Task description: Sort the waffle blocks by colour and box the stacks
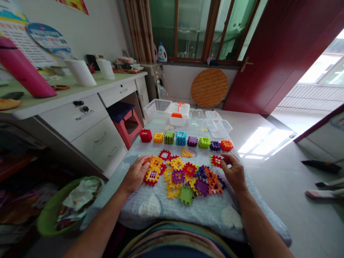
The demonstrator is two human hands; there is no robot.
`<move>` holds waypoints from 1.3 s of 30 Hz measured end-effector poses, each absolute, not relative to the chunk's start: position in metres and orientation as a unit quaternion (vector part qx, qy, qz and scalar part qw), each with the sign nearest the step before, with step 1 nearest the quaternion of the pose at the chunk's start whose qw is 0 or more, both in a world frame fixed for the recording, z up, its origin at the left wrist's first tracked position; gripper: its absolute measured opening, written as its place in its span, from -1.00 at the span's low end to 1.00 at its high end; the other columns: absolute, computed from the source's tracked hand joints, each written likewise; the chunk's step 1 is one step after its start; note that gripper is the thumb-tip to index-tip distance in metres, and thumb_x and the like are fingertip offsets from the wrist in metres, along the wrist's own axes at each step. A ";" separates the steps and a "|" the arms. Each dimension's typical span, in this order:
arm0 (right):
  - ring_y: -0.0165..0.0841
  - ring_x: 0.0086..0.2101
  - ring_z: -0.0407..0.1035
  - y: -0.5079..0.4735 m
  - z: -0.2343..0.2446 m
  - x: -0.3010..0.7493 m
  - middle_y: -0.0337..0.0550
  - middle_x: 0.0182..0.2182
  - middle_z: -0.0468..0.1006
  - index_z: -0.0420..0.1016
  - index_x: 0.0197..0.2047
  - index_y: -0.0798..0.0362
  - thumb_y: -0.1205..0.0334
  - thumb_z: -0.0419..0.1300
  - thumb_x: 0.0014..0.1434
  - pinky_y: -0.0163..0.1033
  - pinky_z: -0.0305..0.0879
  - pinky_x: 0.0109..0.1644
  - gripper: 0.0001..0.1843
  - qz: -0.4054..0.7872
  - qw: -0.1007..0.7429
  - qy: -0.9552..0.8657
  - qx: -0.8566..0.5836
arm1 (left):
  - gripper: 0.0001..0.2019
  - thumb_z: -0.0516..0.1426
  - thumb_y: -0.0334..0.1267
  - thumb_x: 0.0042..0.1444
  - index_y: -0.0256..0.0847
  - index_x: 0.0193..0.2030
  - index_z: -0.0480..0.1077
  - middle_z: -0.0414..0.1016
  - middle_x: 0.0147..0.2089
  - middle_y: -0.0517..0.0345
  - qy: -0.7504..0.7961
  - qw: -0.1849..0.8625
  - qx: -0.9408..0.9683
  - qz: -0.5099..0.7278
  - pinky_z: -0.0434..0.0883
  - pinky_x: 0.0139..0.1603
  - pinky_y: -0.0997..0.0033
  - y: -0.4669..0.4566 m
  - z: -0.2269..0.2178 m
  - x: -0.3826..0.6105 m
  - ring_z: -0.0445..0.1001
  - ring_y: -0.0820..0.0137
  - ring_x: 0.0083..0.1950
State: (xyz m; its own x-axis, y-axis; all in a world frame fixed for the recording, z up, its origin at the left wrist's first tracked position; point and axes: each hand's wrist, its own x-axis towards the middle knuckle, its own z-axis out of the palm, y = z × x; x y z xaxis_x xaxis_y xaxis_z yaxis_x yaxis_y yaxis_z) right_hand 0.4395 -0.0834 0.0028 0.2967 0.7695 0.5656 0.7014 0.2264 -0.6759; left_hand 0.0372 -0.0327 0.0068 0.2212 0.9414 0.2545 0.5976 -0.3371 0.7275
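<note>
On the cloth-covered desk (161, 211), the left hand (136, 174) lies at 9 o'clock of the tile pile (185, 177), grip open, flat on a red-and-yellow tile (152, 175). At 3 o'clock the right hand (235, 172) touches a red tile (216, 161), grip half curled; whether it holds the tile is unclear. At 12 o'clock stands a row of cubes (185, 139), with clear boxes (188, 116) beyond.
</note>
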 end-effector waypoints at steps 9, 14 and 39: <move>-0.26 -0.24 0.42 -0.083 0.004 0.419 -0.10 -0.26 0.50 0.48 -0.14 0.01 0.17 0.14 0.18 -0.13 0.38 -0.09 -0.80 0.060 0.405 -0.693 -0.593 | -0.62 0.00 -0.06 0.21 -0.22 0.03 0.39 0.45 0.09 -0.02 0.535 0.228 0.737 0.343 0.31 0.23 0.12 -0.017 0.017 0.028 0.41 0.21 0.15; -0.20 -0.17 0.40 -0.083 0.002 0.423 -0.08 -0.24 0.53 0.50 -0.15 0.01 0.13 0.19 0.13 -0.06 0.33 0.00 -0.77 0.059 0.365 -0.712 -0.597 | -0.51 0.29 -0.10 -0.06 -0.14 0.05 0.43 0.38 0.20 -0.02 0.436 0.208 0.855 0.187 0.19 0.32 0.02 -0.041 0.036 0.029 0.26 0.11 0.29; -0.11 -0.02 0.34 -0.083 -0.004 0.428 -0.05 -0.07 0.53 0.50 -0.03 -0.01 -0.07 0.23 0.08 0.01 0.23 0.11 -0.56 0.075 0.300 -0.727 -0.612 | -0.68 0.07 -0.29 0.11 -0.20 0.01 0.42 0.47 0.05 -0.03 0.476 0.177 0.837 0.202 0.33 0.19 0.13 -0.020 0.039 0.042 0.42 0.18 0.10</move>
State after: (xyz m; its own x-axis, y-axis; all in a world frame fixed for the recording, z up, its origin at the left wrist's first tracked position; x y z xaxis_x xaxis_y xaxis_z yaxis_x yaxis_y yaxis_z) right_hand 0.4281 -0.0828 -0.0039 -0.0693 0.9361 0.3447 0.8455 0.2385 -0.4777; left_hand 0.0424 -0.0197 0.0389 0.4651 0.8688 0.1698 0.7259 -0.4840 0.4887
